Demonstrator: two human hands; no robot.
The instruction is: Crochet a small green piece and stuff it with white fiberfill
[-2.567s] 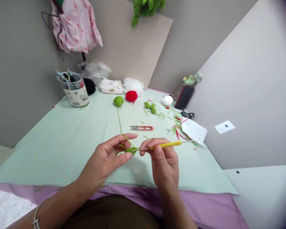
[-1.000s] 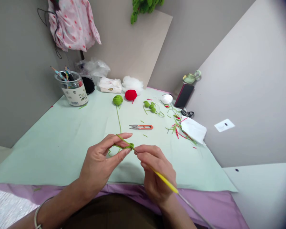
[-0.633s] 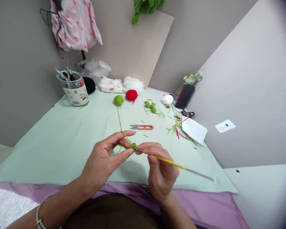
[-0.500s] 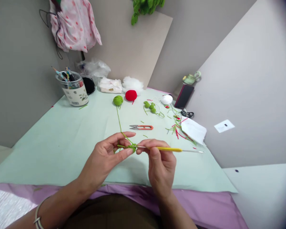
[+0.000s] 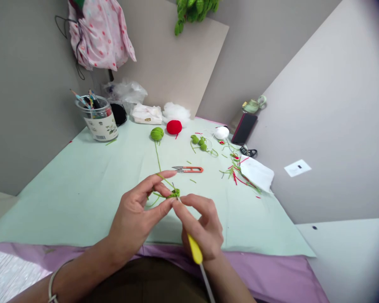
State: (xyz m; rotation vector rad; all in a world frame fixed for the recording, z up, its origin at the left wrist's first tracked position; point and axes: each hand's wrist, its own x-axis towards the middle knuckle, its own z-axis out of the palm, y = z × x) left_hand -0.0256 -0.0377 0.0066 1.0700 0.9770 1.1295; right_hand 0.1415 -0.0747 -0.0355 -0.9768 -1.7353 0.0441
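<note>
A small green crochet piece is pinched between the thumb and fingers of my left hand. Green yarn runs over the raised left index finger and back to the green yarn ball. My right hand is closed around a crochet hook with a yellow handle. Its metal tip meets the green piece, while the handle slants down toward me. Just beyond my left fingertips lie orange-handled thread snips.
Behind stand a red yarn ball, white stuffing, a pencil jar and a tissue pack. At right are green crochet bits, white yarn, a phone and yarn scraps beside white paper.
The crochet hook has swung from lying level, pointing right, to slanting down toward me. My right hand has turned with it and come closer to the left fingertips.
</note>
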